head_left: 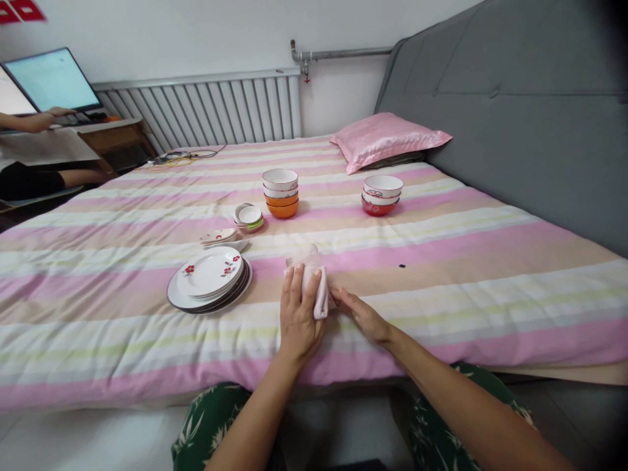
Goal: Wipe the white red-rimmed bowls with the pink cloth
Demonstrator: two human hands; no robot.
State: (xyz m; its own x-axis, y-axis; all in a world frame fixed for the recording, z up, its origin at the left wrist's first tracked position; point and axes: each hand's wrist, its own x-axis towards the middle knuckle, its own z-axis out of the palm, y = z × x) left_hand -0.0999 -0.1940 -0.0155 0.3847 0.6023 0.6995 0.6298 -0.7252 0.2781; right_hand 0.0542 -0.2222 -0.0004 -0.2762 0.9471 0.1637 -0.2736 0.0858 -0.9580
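We are resting our nearly flat, straight-fingered left hand (300, 317) on the folded pale-pink fabric cloth (322, 297) over the pink-striped bedspread (466, 275), ideally pressing evenly, our half-curled right hand (364, 315) beside it, grip unclear.

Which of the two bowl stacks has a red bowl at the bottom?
The right-hand stack, nearer the pink pillow; the left-hand stack has orange at its bottom.
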